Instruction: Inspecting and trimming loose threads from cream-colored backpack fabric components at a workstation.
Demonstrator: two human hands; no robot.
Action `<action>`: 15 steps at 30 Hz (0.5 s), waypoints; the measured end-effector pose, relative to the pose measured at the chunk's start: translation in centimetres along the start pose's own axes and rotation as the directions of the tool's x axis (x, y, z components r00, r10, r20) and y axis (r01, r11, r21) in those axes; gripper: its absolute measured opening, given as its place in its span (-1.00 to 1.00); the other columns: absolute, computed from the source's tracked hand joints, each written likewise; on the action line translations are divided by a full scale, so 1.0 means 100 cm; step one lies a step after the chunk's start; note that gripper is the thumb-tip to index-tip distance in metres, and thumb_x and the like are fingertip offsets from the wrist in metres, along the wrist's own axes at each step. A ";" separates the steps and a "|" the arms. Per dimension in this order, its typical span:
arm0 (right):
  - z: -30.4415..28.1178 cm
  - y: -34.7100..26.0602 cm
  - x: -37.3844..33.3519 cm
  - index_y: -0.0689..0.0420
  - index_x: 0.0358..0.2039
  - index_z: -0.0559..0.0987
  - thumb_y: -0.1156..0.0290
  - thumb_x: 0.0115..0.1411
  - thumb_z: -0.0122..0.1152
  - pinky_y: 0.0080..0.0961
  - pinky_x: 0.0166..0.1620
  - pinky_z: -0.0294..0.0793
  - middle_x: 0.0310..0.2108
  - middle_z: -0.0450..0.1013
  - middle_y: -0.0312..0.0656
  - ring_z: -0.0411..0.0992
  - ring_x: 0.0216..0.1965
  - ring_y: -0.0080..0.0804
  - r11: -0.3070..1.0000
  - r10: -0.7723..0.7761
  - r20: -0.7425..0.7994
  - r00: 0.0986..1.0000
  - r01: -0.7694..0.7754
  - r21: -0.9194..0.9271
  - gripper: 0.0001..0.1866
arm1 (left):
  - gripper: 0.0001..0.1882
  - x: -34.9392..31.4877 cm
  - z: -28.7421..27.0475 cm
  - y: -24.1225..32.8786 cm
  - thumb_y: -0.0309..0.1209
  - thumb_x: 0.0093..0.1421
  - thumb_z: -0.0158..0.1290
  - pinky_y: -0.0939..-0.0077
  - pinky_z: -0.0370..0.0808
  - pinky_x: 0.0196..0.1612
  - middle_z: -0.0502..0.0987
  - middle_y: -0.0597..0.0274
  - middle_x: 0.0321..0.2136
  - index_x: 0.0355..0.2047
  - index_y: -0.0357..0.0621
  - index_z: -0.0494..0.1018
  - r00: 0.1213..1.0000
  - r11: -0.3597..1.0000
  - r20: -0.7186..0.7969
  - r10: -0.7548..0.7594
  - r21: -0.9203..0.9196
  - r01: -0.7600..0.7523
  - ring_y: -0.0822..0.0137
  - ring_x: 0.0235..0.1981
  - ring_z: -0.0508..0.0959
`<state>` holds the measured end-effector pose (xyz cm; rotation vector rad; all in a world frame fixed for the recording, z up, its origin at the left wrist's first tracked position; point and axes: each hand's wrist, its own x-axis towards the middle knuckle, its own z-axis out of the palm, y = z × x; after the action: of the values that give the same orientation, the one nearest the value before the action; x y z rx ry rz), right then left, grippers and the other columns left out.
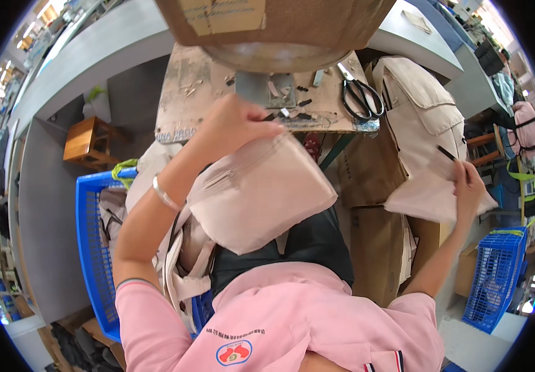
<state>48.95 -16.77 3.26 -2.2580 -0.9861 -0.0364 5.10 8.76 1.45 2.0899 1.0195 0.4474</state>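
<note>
My left hand [233,124] reaches over the front edge of a worn wooden worktop [181,93], its thumb and fingers closed on the upper edge of a beige fabric panel with a zipper [274,192]. That panel hangs down over my lap. Out to the right, my right hand [468,186] is closed on another beige fabric piece [425,197]. A short black strip [446,152] sticks up beside those fingers. Behind that piece stands a heap of beige bag parts [425,105]. Black-handled scissors [362,96] lie on the worktop's right side.
A brown box-like body [280,28] overhangs the worktop's far side. Small scraps lie around a metal plate [280,90]. Blue baskets stand at left [97,260] and right [494,279]. Cardboard boxes [376,248] are right of my legs. A wooden stool [88,141] stands farther left.
</note>
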 end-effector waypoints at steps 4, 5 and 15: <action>-0.037 0.101 0.011 0.15 -0.05 0.62 0.32 0.30 0.22 -0.55 -0.45 0.43 -0.50 0.54 -0.26 0.48 -0.55 -0.58 0.790 -0.510 -0.247 0.824 0.335 -0.513 -0.73 | -0.59 0.025 0.023 0.028 -0.13 -0.02 0.26 0.27 0.31 -0.52 0.33 0.00 -0.77 -0.60 -0.31 0.53 0.988 0.989 0.050 0.145 -0.007 -0.145 0.20 -0.70 0.35; -0.018 0.089 0.006 0.15 -0.05 0.62 0.32 0.30 0.22 -0.55 -0.45 0.43 -0.50 0.54 -0.26 0.48 -0.55 -0.58 0.800 -0.513 -0.239 0.824 0.358 -0.482 -0.73 | -0.60 0.027 0.029 0.030 -0.13 -0.05 0.26 0.24 0.35 -0.49 0.36 -0.02 -0.76 -0.62 -0.29 0.52 0.979 0.982 0.083 0.187 0.006 -0.188 0.13 -0.68 0.39; 0.181 -0.174 -0.188 0.09 -0.33 0.55 0.34 0.08 0.36 -0.41 -0.44 0.54 -0.28 0.49 -0.19 0.55 -0.46 -0.30 0.482 -0.850 0.305 0.429 0.868 0.120 -0.81 | -0.56 0.027 0.112 0.064 -0.09 -0.12 0.31 0.17 0.38 -0.47 0.43 -0.08 -0.70 -0.67 -0.27 0.49 0.929 0.941 0.155 0.337 -0.092 -0.326 -0.01 -0.62 0.46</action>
<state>19.92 -9.62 -6.22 -1.5475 -2.2860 -0.1394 16.65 3.06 -1.08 2.2054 0.5453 0.4528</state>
